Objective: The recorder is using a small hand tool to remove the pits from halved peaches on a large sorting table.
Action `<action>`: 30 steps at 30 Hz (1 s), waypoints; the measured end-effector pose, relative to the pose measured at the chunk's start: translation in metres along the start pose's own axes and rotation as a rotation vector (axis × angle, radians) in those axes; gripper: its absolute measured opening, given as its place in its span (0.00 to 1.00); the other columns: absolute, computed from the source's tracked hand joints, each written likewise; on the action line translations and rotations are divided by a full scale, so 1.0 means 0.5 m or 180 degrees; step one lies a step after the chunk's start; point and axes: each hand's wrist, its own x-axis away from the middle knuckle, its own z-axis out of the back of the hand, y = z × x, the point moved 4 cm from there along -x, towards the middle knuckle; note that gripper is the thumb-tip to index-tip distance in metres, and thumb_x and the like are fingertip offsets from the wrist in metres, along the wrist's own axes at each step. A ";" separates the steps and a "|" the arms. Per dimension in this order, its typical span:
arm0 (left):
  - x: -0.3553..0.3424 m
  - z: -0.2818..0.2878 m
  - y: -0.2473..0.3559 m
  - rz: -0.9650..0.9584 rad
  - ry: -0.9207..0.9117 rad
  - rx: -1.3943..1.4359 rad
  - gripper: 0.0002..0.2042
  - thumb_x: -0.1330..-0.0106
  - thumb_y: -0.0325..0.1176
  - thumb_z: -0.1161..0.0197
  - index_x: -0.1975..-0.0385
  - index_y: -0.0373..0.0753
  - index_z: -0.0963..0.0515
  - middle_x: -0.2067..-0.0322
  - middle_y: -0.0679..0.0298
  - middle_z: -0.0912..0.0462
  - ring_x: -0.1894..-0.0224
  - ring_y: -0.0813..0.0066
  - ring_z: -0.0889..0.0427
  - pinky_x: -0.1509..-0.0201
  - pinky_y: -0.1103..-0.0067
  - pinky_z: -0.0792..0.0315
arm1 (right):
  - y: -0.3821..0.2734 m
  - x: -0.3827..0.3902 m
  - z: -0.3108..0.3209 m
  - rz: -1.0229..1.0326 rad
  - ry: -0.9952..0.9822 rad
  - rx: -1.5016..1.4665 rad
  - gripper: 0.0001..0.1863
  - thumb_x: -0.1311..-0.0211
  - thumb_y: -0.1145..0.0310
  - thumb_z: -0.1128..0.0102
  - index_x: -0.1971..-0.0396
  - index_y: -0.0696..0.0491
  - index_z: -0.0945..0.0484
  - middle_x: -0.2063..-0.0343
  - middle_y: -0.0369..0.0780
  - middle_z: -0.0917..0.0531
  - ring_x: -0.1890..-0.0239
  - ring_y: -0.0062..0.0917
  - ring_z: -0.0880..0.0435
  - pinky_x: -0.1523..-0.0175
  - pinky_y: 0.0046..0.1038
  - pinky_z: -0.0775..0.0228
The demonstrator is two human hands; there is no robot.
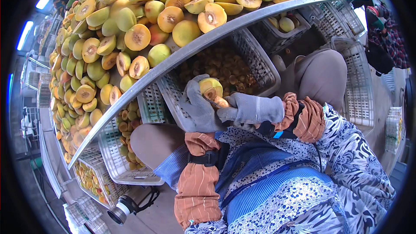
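Observation:
My left hand (198, 109), in a grey glove, is closed around a yellow-green peach half (211, 84), its cut side turned toward my right hand. My right hand (250, 109), also gloved in grey, is closed on a small thin-bladed tool (211, 102) whose dark edge meets the fruit; its handle is hidden in the fingers. A loosened orange-brown piece (222, 102) shows between the hands, against the right fingertips. Both hands are over a grey plastic crate (263, 60) containing many brownish pits and scraps (221, 63).
Beyond a curved metal table rim (182, 56), many whole and halved peaches (138, 37) are heaped. Crates of fruit (130, 143) stand below at left, with more crates (353, 78) at right. My knees flank the pit crate. Another person (388, 34) is at the far right.

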 end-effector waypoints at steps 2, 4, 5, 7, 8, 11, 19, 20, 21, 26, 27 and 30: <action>0.003 0.002 0.000 -0.0169 0.0013 -0.0046 0.15 0.40 0.36 0.56 0.77 0.34 0.24 0.76 0.60 0.22 0.73 0.72 0.23 0.68 0.81 0.30 | 0.005 -0.003 0.008 -0.0100 -0.0044 0.0075 0.20 0.42 0.51 0.52 0.67 0.55 0.29 0.86 0.34 0.29 0.89 0.18 0.29 0.85 0.20 0.35; 0.003 -0.002 0.013 -0.0485 -0.0464 -0.0536 0.17 0.38 0.40 0.56 0.71 0.33 0.24 0.73 0.60 0.22 0.72 0.72 0.24 0.66 0.81 0.29 | 0.003 -0.015 0.017 0.0493 0.0160 0.0870 0.17 0.43 0.53 0.50 0.69 0.54 0.30 0.87 0.32 0.29 0.91 0.16 0.31 0.89 0.20 0.39; -0.008 0.006 0.006 -0.0481 -0.0467 -0.0543 0.17 0.38 0.40 0.56 0.71 0.33 0.24 0.73 0.60 0.22 0.72 0.72 0.24 0.66 0.81 0.29 | 0.008 -0.015 0.016 0.0494 0.0158 0.0861 0.17 0.43 0.53 0.50 0.69 0.54 0.30 0.87 0.32 0.29 0.91 0.16 0.31 0.89 0.20 0.39; -0.033 0.006 -0.009 -0.0590 -0.1256 -0.0765 0.17 0.38 0.40 0.58 0.70 0.33 0.25 0.73 0.60 0.22 0.70 0.72 0.23 0.65 0.81 0.30 | 0.010 -0.002 0.003 0.0140 0.0039 0.0470 0.20 0.42 0.51 0.51 0.67 0.55 0.29 0.86 0.33 0.29 0.89 0.17 0.30 0.86 0.20 0.35; -0.045 0.011 -0.014 -0.0590 -0.1274 -0.0763 0.17 0.38 0.40 0.58 0.70 0.33 0.25 0.73 0.60 0.22 0.70 0.72 0.23 0.65 0.81 0.30 | 0.011 0.001 0.003 0.0138 0.0052 0.0459 0.20 0.42 0.51 0.51 0.67 0.55 0.29 0.86 0.33 0.29 0.89 0.17 0.30 0.86 0.20 0.35; -0.046 0.003 -0.009 -0.0657 -0.1547 -0.1043 0.19 0.35 0.44 0.58 0.70 0.34 0.25 0.72 0.60 0.22 0.69 0.72 0.24 0.65 0.81 0.30 | 0.016 0.006 -0.002 0.0180 -0.0008 0.0025 0.19 0.43 0.52 0.51 0.67 0.55 0.30 0.86 0.34 0.29 0.90 0.17 0.31 0.88 0.20 0.37; -0.011 -0.021 -0.036 0.0789 -0.0741 0.1015 0.26 0.35 0.54 0.63 0.66 0.33 0.29 0.71 0.56 0.22 0.71 0.68 0.22 0.68 0.78 0.25 | 0.024 -0.010 -0.005 0.0112 -0.0365 -0.0932 0.19 0.43 0.51 0.51 0.68 0.55 0.30 0.86 0.35 0.28 0.91 0.18 0.31 0.89 0.20 0.37; -0.007 -0.018 -0.037 0.0707 -0.0608 0.1159 0.27 0.35 0.54 0.63 0.66 0.33 0.29 0.71 0.56 0.22 0.71 0.68 0.22 0.68 0.78 0.25 | 0.017 -0.010 -0.008 0.0106 -0.0383 -0.0925 0.19 0.43 0.51 0.51 0.68 0.55 0.30 0.86 0.35 0.28 0.91 0.18 0.31 0.89 0.20 0.37; -0.006 -0.016 -0.038 0.0637 -0.0498 0.1304 0.27 0.35 0.54 0.64 0.67 0.33 0.28 0.71 0.56 0.22 0.71 0.68 0.22 0.68 0.78 0.25 | 0.006 -0.004 -0.003 0.0027 -0.0127 -0.0296 0.20 0.43 0.51 0.51 0.68 0.55 0.30 0.85 0.35 0.28 0.90 0.18 0.30 0.88 0.21 0.36; -0.006 -0.015 -0.034 0.0492 -0.0593 0.0992 0.27 0.35 0.54 0.63 0.68 0.31 0.27 0.74 0.56 0.22 0.73 0.69 0.22 0.70 0.79 0.26 | 0.054 -0.066 0.016 0.1875 0.0495 0.0810 0.19 0.43 0.52 0.51 0.66 0.54 0.29 0.85 0.33 0.28 0.88 0.17 0.29 0.86 0.21 0.34; -0.011 -0.009 -0.037 0.0418 -0.0696 0.0842 0.28 0.34 0.53 0.62 0.69 0.31 0.27 0.75 0.56 0.22 0.74 0.69 0.22 0.70 0.79 0.26 | 0.015 -0.028 0.009 0.0905 0.0156 0.0470 0.18 0.43 0.52 0.51 0.67 0.54 0.29 0.86 0.33 0.29 0.89 0.17 0.30 0.86 0.21 0.36; -0.022 -0.016 -0.025 0.0321 -0.0848 0.0891 0.28 0.34 0.53 0.62 0.70 0.30 0.26 0.76 0.56 0.21 0.77 0.70 0.23 0.71 0.79 0.27 | 0.009 0.003 0.004 0.0005 -0.0295 -0.0375 0.17 0.43 0.53 0.50 0.70 0.53 0.29 0.87 0.31 0.31 0.90 0.16 0.32 0.88 0.20 0.40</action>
